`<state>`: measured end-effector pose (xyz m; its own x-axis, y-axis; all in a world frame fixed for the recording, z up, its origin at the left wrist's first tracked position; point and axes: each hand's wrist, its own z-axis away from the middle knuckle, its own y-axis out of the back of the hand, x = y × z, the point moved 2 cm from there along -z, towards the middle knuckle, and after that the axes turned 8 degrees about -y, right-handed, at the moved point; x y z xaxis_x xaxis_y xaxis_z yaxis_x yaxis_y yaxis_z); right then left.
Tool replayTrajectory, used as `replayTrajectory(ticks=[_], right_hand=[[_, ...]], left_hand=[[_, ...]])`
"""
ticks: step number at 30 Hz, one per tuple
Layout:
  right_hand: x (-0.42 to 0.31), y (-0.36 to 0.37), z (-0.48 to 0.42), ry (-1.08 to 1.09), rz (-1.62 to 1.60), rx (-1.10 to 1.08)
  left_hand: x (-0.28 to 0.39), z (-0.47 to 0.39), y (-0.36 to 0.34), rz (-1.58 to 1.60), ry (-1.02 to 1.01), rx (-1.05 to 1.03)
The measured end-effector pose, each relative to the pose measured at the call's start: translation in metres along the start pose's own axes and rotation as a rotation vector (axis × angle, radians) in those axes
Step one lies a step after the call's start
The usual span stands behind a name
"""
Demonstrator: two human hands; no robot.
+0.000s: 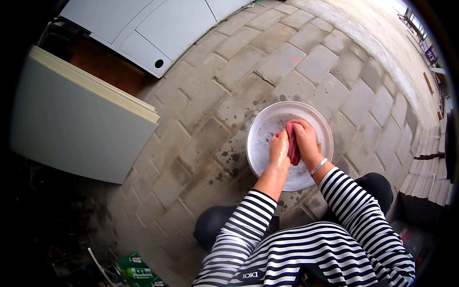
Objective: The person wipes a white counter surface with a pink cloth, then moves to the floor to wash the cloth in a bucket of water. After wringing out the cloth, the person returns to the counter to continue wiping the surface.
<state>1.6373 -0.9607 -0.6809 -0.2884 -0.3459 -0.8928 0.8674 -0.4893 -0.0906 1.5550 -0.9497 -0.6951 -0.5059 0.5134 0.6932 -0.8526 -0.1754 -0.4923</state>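
Observation:
A round white basin (255,158) stands on the paving between my knees, with soapy, bubbly water inside. Over it, my left hand (280,149) and my right hand (305,138) are both closed on a wet red cloth (293,145), which is bunched between them and hangs down towards the water. Wet suds shine on my left hand and wrist. A silver bangle (318,166) circles my right wrist. Part of a small brownish object (319,147) shows beside my right hand; what it is I cannot tell.
Brick-like grey pavers (200,140), wet-spotted left of the basin, cover the ground. Light grey cabinets (175,28) stand at the upper left, with a large grey panel (86,118) jutting out below them. A green printed carton (140,271) lies lower left. Stacked pale sheets (426,179) are at the right.

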Motion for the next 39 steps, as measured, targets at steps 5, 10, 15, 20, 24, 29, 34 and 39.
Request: replayTrajectory(ticks=[5, 10, 15, 20, 24, 29, 34, 39], right_hand=[[-0.005, -0.048, 0.081, 0.693, 0.603, -0.005], [0.003, -0.011, 0.024, 0.559, 0.574, 0.191], [0.011, 0.002, -0.003, 0.424, 0.719, 0.151], [0.019, 0.017, -0.017, 0.392, 1.121, 0.093], [0.061, 0.013, -0.011, 0.054, 1.566, -0.319], [0.052, 0.016, -0.008, 0.094, 1.726, -0.525], [-0.043, -0.009, 0.011, 0.058, 0.939, -0.652], [-0.126, -0.003, 0.052, -0.002, 0.210, -0.686]], left_hand=[[-0.011, -0.053, 0.064, 0.345, 0.123, -0.233], [-0.011, -0.012, 0.015, -0.055, 0.105, 0.013], [-0.010, -0.016, 0.032, -0.034, 0.132, 0.108], [0.011, -0.022, 0.049, -0.039, -0.006, 0.188], [0.000, -0.036, 0.058, -0.076, -0.088, 0.189], [-0.009, -0.036, 0.065, -0.269, -0.029, 0.168], [-0.007, -0.030, 0.066, -0.239, 0.060, 0.184], [0.020, 0.000, 0.038, 0.213, 0.218, -0.096]])
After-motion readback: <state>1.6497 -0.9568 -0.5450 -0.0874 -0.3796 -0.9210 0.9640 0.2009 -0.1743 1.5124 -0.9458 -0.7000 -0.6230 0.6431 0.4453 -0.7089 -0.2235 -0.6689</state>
